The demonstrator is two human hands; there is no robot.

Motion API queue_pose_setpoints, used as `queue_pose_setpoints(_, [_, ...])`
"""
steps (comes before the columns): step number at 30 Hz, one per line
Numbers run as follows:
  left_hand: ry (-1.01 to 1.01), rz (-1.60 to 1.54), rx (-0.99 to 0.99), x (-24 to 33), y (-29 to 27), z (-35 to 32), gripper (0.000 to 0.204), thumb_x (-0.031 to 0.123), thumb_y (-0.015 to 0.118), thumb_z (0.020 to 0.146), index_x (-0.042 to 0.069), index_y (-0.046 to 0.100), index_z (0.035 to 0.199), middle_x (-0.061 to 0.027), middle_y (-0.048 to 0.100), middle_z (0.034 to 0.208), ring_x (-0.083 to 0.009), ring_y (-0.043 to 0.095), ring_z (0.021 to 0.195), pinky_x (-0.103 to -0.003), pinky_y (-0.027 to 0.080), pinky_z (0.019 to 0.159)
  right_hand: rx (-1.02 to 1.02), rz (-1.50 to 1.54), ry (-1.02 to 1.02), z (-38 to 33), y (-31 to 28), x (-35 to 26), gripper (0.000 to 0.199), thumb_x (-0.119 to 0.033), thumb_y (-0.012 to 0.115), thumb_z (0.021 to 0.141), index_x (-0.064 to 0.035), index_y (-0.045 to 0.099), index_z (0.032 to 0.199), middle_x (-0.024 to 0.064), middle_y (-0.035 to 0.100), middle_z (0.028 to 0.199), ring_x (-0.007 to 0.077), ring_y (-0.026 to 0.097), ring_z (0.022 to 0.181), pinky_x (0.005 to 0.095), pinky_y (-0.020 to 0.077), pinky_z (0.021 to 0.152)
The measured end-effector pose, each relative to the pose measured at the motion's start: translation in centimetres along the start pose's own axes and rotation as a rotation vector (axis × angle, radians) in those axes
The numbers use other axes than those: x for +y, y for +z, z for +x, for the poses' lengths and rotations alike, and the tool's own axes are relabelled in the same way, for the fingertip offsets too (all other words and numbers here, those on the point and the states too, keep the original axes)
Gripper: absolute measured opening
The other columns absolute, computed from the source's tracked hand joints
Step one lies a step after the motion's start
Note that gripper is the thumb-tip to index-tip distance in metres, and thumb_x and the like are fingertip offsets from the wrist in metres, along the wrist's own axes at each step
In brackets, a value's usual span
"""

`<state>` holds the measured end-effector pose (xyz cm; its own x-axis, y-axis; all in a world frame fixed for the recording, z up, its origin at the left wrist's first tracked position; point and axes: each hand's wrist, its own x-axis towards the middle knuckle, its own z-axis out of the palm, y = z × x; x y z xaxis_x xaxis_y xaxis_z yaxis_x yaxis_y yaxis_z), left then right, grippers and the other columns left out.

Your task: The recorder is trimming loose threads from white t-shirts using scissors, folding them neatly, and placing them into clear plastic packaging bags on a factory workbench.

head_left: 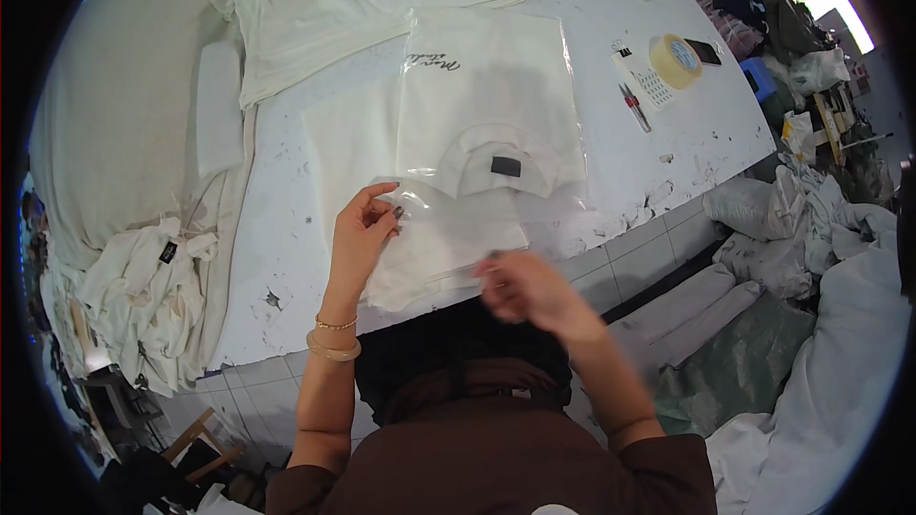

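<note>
A clear plastic bag (485, 100) lies on the table in front of me with a folded white T-shirt (539, 172) in it. The shirt's neckline and dark label face my side. My left hand (365, 224) has thumb and fingers pinched at the bag's near left edge. Under the bag and toward me spreads more folded white fabric (439, 253). By the table's near edge, just right of that fabric, is my right hand (534, 294), smeared by motion; whether it holds anything is hidden by the blur.
A white table (277, 229) carries laid-out white shirts (358, 0) at the back. Fabric and a crumpled white garment (143, 286) lie left, beside a pale block (220, 110). On the right are a tape roll (676, 61), thread snips (634, 108) and a phone (704, 51). Bundles (763, 210) crowd the floor.
</note>
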<state>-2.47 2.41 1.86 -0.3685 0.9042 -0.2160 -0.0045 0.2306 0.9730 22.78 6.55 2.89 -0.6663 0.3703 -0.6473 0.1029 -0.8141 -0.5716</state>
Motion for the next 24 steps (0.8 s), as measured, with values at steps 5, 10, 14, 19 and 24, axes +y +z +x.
queue_pose_setpoints(5, [0.012,0.01,0.034,0.3,0.5,0.5,0.028,-0.004,0.055,0.082,0.001,0.061,0.109,0.0013,0.054,0.073,-0.0059,0.047,0.065,-0.02,0.04,0.061,-0.099,0.307,-0.095,7.4,8.6,0.8,0.028,-0.032,0.044,0.097,-0.0068,0.056,0.099,0.0043,0.055,0.068,0.0165,0.05,0.052,0.026,0.0359,0.046])
queue_pose_setpoints(10, [-0.042,-0.043,0.006,1.4,0.3,0.5,0.028,-0.005,0.054,0.082,0.002,0.058,0.109,0.0019,0.052,0.074,-0.0056,0.047,0.067,-0.021,0.04,0.062,-0.004,0.36,-0.243,9.1,9.9,0.1,0.025,-0.027,0.047,0.095,-0.0067,0.051,0.079,0.0027,0.051,0.063,0.0159,0.049,0.05,0.0274,0.0341,0.045])
queue_pose_setpoints(14, [0.041,-0.084,-0.012,1.4,1.1,0.6,0.027,-0.006,0.054,0.081,0.003,0.056,0.106,0.0024,0.051,0.077,-0.0054,0.046,0.069,-0.021,0.039,0.064,0.14,0.357,-0.278,8.1,8.4,0.0,0.024,-0.024,0.053,0.088,-0.0075,0.052,0.071,-0.0002,0.045,0.056,0.0142,0.046,0.046,0.0266,0.032,0.043])
queue_pose_setpoints(19, [0.029,0.022,-0.04,0.8,1.3,0.3,0.025,-0.007,0.054,0.08,0.005,0.056,0.102,0.002,0.051,0.076,-0.0062,0.045,0.068,-0.02,0.037,0.064,0.476,0.439,-0.32,3.4,-0.6,-0.1,0.022,-0.025,0.059,0.084,-0.0097,0.053,0.069,-0.0008,0.044,0.054,0.0121,0.042,0.044,0.0258,0.0288,0.04])
queue_pose_setpoints(24, [0.022,0.46,-0.051,1.8,3.3,-0.9,0.023,-0.002,0.06,0.078,0.007,0.059,0.1,-0.003,0.053,0.082,-0.0125,0.049,0.073,-0.024,0.039,0.069,0.576,0.417,-0.35,-0.5,-7.1,0.2,0.03,-0.028,0.053,0.089,-0.0056,0.052,0.069,0.0021,0.042,0.051,0.0138,0.038,0.04,0.0273,0.0263,0.037])
